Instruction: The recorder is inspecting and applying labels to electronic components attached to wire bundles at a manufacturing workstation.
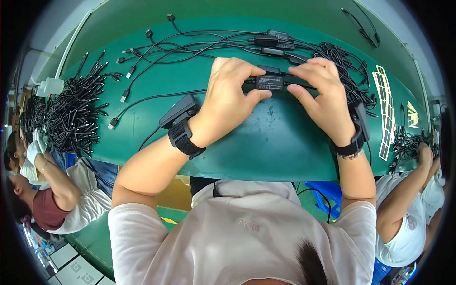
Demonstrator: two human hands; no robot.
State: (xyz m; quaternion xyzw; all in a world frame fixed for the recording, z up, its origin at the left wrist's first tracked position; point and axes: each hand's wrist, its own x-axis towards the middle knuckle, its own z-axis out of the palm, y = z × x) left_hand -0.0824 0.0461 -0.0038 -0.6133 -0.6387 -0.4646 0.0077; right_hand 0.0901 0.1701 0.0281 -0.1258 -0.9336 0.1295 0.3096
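Between my hands, over the green table, is a USB cable with a small black box [269, 83] in its middle, printed in white on its upper face. My left hand [233, 90] pinches the box's left end, index finger above and thumb below. At the right end, my right hand [319, 88] has thumb and fingers bent around the box's edge and the cable leaving it. From the box, a cord runs left to a USB plug [112, 123] lying on the table. Just beyond my fingers lie several similar cables with black boxes [266, 41].
A large heap of black cables [78, 107] covers the table's left end. Cable coils [339, 57] lie beyond my right hand. Label sheets [384, 114] rest at the right, near another cable pile [408, 142]. Co-workers sit on both sides. My wrists carry black strapped devices [179, 111].
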